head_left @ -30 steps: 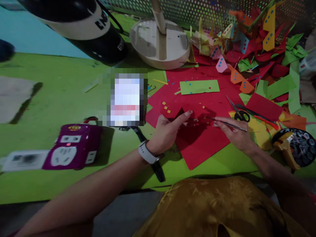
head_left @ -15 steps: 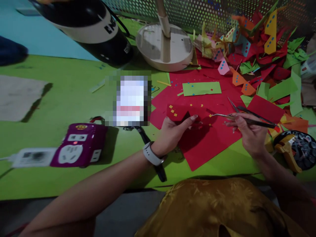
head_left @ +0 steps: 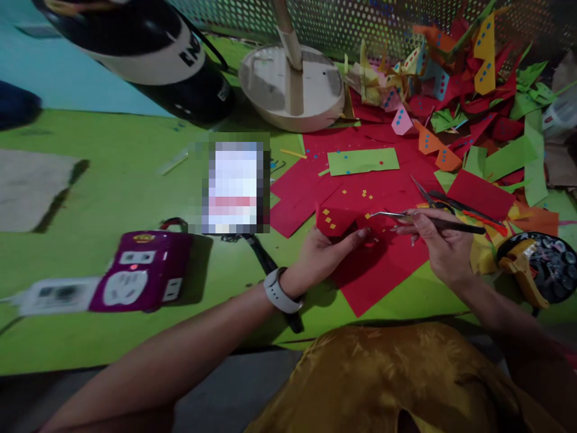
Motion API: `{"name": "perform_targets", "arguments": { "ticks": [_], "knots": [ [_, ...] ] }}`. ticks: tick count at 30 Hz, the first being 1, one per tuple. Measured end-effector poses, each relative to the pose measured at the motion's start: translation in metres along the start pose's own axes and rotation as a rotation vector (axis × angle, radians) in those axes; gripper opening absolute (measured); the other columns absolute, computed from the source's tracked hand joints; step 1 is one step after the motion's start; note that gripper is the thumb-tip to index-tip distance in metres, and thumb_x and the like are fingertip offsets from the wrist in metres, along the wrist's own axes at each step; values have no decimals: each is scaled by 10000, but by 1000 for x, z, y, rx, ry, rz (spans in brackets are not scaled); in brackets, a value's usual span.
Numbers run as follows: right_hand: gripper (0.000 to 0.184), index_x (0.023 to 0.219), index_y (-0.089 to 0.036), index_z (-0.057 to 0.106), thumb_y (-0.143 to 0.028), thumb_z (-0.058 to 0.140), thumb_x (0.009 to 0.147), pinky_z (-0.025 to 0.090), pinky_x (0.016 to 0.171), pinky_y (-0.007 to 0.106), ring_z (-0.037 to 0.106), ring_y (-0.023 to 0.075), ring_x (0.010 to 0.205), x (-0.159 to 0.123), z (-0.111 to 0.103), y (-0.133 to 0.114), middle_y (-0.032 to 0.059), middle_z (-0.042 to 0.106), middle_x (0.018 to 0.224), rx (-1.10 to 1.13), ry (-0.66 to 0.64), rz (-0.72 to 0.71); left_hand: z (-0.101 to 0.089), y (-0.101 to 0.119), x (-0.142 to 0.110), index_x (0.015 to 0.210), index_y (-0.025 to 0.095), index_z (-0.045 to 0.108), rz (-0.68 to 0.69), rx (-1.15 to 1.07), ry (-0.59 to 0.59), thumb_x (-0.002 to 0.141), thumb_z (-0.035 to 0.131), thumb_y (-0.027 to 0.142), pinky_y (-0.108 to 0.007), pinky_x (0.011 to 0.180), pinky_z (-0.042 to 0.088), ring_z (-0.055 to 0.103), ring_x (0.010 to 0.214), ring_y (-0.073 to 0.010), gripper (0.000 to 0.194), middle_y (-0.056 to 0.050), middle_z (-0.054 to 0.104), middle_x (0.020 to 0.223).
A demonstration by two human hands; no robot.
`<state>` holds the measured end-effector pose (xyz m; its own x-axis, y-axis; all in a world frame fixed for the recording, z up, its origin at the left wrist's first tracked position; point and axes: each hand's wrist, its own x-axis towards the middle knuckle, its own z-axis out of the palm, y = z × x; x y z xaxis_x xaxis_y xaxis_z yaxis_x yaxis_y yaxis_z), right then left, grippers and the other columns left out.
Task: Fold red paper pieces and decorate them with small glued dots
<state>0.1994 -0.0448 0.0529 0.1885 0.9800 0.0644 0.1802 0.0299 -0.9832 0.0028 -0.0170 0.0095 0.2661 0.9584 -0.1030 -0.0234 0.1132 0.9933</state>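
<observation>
My left hand (head_left: 322,255), with a white watch on the wrist, pinches a small red paper piece (head_left: 336,220) dotted with yellow squares, held just above a larger red sheet (head_left: 374,264). My right hand (head_left: 439,240) grips thin metal tweezers (head_left: 406,216) whose tip points left toward that red piece and carries a tiny yellow square. The tweezer tip is a short gap to the right of the red piece.
Scissors (head_left: 428,195) and a red-handled tool (head_left: 478,213) lie behind my right hand. A green strip (head_left: 363,161), a heap of folded coloured papers (head_left: 451,78), a round lamp base (head_left: 293,90), a purple power strip (head_left: 142,270), a phone (head_left: 234,186) and a glue gun (head_left: 523,270) surround the spot.
My right hand has lifted the tweezers off the red sheet and brought their tip left toward the red piece. My left hand has raised and tilted that piece slightly.
</observation>
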Motion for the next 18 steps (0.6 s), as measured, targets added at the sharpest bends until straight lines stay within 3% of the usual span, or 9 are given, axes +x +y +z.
{"name": "perform_targets", "arguments": {
  "ticks": [12,18],
  "knots": [
    [190,957,-304,717,-467,619,944,665,647,337,789,212,761,-2,-3,2,3,804,841,-120,-67,-84,0,-1,-1,813,194,733,-3,-17,-27,790,782,459,-332,706,598,710,731,-211,271,-66,766,802],
    [132,983,-293,729,-390,650,940,658,657,339,789,213,751,-2,-6,3,-8,803,805,-43,-101,-115,-1,-2,-1,854,192,745,-10,-7,-32,791,775,494,-338,718,601,720,765,-220,310,-84,780,850]
  ]
}}
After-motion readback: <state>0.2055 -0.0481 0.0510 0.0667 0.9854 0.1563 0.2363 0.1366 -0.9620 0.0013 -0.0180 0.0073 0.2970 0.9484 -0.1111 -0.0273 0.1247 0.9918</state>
